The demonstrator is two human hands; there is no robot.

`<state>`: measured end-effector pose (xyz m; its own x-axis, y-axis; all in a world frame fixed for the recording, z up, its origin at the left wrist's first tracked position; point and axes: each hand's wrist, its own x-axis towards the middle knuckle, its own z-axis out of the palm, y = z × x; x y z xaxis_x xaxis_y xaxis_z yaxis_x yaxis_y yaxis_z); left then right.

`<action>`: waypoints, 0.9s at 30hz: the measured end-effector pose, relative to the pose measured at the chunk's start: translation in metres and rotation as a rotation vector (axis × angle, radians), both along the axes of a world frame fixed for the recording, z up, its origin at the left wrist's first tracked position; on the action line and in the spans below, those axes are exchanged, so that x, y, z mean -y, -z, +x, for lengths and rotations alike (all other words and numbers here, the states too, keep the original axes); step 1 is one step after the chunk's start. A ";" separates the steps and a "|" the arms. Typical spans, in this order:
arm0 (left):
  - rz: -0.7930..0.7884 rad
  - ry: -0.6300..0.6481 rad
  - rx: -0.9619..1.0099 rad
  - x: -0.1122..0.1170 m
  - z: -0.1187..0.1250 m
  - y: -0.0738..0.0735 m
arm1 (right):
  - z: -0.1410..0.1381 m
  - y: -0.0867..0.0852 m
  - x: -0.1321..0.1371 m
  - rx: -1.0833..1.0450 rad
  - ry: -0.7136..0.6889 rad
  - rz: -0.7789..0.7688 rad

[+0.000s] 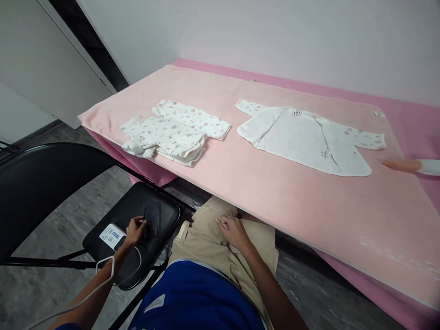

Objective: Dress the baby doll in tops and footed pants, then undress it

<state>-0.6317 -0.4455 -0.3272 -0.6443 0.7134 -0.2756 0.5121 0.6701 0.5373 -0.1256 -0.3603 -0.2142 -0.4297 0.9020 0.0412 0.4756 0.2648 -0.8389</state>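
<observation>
My left hand (136, 228) is over the black chair seat at my left, its fingers closed at the edge of a dark, flat, phone-like thing (153, 219) that is blurred over. On my lap rests my right hand (233, 229), its fingers curled in and nothing visible in them. A white baby shirt (295, 137) with printed sleeves lies spread flat on the table, arms out to both sides. Left of it are folded baby clothes (172, 135) with small prints, stacked near the front edge.
A pink cloth (275, 183) covers the table. A white power bank (112, 235) with a cable lies on the black folding chair (103, 220). At the right edge shows an orange-and-white object (405, 165), only partly in view. White walls stand behind.
</observation>
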 end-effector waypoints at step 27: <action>-0.058 -0.141 0.054 -0.013 0.007 -0.005 | 0.001 0.002 0.005 0.024 0.030 0.044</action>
